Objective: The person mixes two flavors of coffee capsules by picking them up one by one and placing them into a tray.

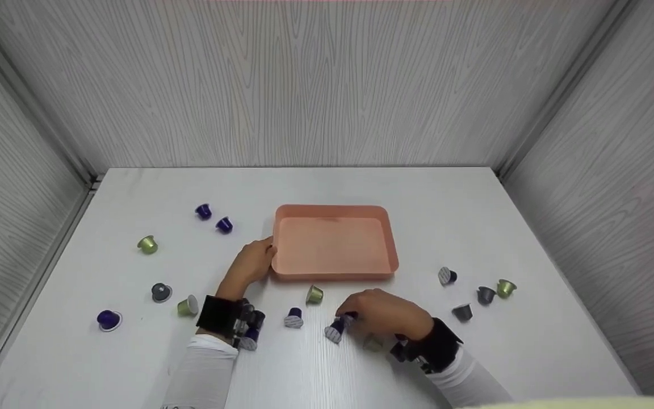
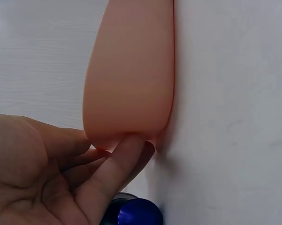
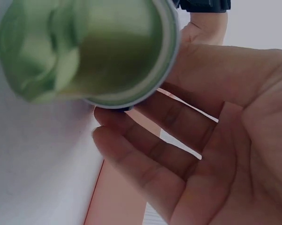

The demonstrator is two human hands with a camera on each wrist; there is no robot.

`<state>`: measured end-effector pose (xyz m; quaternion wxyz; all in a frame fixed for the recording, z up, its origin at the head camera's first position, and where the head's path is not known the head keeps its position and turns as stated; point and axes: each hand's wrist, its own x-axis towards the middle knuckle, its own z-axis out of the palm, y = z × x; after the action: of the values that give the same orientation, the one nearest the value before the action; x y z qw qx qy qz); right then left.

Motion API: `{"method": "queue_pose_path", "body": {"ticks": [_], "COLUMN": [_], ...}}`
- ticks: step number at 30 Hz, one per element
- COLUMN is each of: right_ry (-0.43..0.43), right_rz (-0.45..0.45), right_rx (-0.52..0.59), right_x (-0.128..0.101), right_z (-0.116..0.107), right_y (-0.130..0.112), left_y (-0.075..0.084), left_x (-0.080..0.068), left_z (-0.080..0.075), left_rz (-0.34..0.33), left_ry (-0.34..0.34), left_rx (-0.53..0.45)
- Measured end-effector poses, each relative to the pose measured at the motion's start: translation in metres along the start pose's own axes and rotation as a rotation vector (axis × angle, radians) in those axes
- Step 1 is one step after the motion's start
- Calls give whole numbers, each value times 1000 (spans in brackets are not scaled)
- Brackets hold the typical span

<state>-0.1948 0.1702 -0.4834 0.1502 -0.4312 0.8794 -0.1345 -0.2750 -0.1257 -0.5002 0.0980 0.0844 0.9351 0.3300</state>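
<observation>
Capsules are scattered across the white table, and the nearest to the viewer lie between the two forearms. A purple capsule on its side is met by the fingertips of the right hand, whose fingers are bent over it; whether it is actually pinched cannot be told from the head view, and in the right wrist view the fingers are seen loosely extended with nothing plainly clasped. A green capsule fills the top of that wrist view, lying on the table close under the wrist. Just left of the right hand, another purple capsule is seen standing on its foil face, and a green one lies just before the tray's near wall.

Farther back, the left hand is laid against the near left corner of the pink tray; its fingers are straight and pressed to the tray wall, not wrapped round it. The tray is seen near the middle of the table.

Grey and green capsules are grouped to the right, and two purple ones lie beyond the left hand.
</observation>
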Motion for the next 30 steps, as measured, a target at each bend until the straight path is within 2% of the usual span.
{"method": "queue_pose_path", "body": {"ticks": [6, 13, 19, 27, 30], "right_ry": [60, 98, 152, 220, 255], "right_rz": [-3, 34, 5, 52, 62], "right_rx": [-1, 33, 44, 51, 81], "right_x": [1, -3, -2, 1, 3], "right_z": [-1, -4, -10, -25, -30], "right_y": [3, 5, 8, 13, 16], "left_y": [-2, -2, -1, -2, -3], "left_x": [2, 1, 0, -3, -4], "left_z": [0, 2, 2, 2, 2], "left_rz": [-13, 30, 62, 18, 27], "left_ry": [-1, 23, 39, 24, 26], "left_rx": [-6, -13, -23, -41, -39]}}
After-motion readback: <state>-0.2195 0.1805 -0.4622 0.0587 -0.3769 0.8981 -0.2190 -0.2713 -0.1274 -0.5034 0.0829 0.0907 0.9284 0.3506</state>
